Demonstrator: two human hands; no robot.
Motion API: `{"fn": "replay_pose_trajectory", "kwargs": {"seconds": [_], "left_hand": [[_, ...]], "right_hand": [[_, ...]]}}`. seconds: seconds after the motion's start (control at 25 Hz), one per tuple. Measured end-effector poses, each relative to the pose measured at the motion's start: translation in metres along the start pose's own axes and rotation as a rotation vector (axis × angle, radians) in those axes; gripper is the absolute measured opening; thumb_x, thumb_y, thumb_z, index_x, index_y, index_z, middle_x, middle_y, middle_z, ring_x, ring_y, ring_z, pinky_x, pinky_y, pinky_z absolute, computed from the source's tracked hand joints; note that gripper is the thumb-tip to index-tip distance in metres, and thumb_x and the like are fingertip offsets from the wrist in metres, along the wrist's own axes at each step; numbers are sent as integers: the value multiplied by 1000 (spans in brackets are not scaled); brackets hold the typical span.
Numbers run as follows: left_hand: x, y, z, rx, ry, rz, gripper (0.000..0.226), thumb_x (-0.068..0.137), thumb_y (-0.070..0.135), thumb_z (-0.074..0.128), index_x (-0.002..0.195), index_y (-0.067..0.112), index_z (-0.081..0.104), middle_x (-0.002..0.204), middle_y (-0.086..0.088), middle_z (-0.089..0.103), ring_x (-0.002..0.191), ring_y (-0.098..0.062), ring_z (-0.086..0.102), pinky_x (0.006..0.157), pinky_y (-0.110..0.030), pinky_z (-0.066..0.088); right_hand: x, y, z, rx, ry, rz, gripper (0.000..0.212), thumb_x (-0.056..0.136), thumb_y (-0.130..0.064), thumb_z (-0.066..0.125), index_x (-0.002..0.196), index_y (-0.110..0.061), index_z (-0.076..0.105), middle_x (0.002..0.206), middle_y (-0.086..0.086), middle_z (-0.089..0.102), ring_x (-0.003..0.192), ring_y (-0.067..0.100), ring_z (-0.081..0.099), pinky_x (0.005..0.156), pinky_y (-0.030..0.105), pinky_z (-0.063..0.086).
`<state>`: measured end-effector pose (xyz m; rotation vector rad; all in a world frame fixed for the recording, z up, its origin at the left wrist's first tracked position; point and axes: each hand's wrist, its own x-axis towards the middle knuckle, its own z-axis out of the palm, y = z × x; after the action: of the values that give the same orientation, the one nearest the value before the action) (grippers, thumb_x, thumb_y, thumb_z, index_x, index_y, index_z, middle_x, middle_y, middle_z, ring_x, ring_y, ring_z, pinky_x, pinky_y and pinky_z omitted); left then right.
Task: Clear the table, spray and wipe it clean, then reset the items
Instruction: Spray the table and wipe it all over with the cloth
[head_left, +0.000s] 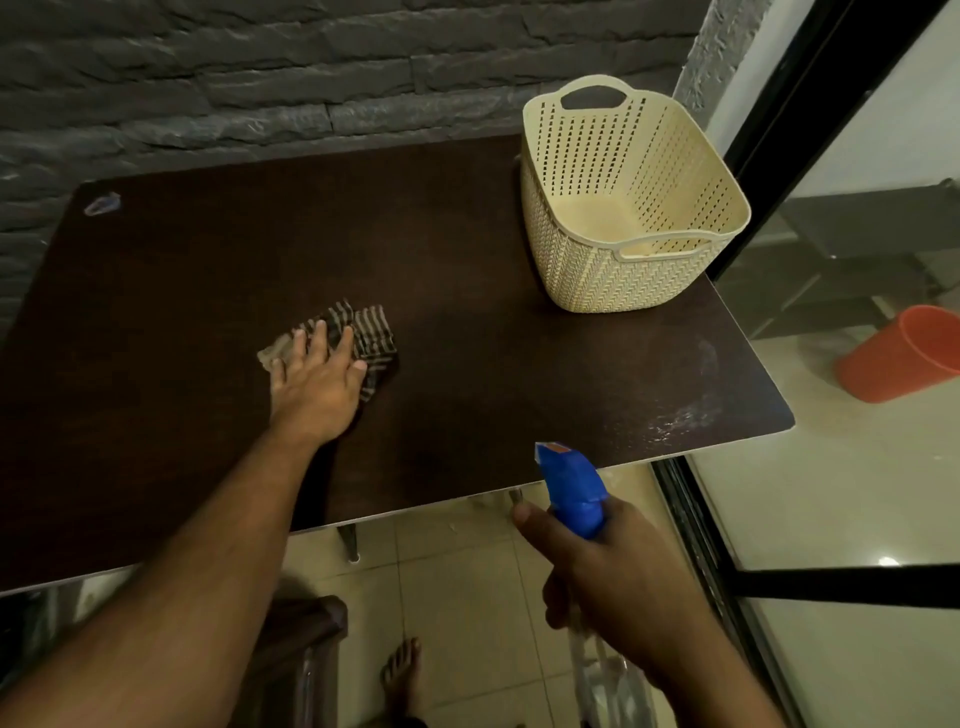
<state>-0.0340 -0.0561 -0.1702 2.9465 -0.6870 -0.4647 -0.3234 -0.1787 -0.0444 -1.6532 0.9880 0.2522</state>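
Left hand (317, 382) presses flat on the cloth (363, 338) mid-tabletop (519, 364) — bare surface all around. Right hand (608, 571) grips the spray bottle (574, 493) off the near edge; basket (623, 197) sits beyond it.

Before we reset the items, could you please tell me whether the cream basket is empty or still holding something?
Empty. The basket stands upright on the table, and its bare cream floor shows through the open top.

Left hand (317, 379) lies flat, fingers spread, arm outstretched; right hand (602, 566) curled tight.
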Motion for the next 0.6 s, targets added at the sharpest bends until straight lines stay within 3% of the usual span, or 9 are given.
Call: {"fn": "replay_pose_trajectory", "kwargs": {"seconds": [0.16, 0.28, 0.4, 0.48, 0.6], "left_hand": [[-41, 5, 14, -25, 20, -55, 57, 100, 49, 15, 154, 32, 4, 162, 0, -9, 148, -22, -15, 119, -49, -2], [-120, 0, 28, -22, 1, -4, 64, 88, 61, -5, 148, 40, -8, 156, 10, -24, 143, -15, -28, 117, -43, -12], [-133, -18, 27, -46, -63, 42, 79, 68, 74, -26, 142, 48, -16, 150, 17, -34, 136, -8, -38, 112, -37, -22], [-100, -31, 21, -45, 8, 16, 69, 81, 70, -14, 145, 45, -12, 155, 14, -28, 139, -10, -35, 114, -40, -18], [-22, -42, 0, -57, 41, -45, 56, 100, 52, 12, 152, 36, -2, 161, 5, -15, 145, -17, -24, 117, -46, -9]], "right_hand": [[4, -26, 19, -26, -135, 16, 32, 81, -57, 58, 96, -30, 51, 72, 1, 67, 54, 5, 61, 51, 17, 48], [9, -43, 30, -67, -197, 48, 37, 78, -60, 60, 99, -30, 53, 82, 2, 71, 60, 6, 64, 53, 18, 49], [21, -55, 37, -125, -206, -16, 44, 69, -70, 62, 93, -34, 56, 83, 2, 72, 72, 11, 69, 73, 30, 58], [34, -69, 40, -113, -219, -22, 45, 66, -71, 63, 91, -35, 54, 83, 3, 72, 72, 13, 70, 77, 35, 59], [60, -98, 44, -111, -199, -71, 36, 72, -63, 65, 86, -32, 56, 76, 3, 71, 63, 14, 68, 70, 34, 58]]}}
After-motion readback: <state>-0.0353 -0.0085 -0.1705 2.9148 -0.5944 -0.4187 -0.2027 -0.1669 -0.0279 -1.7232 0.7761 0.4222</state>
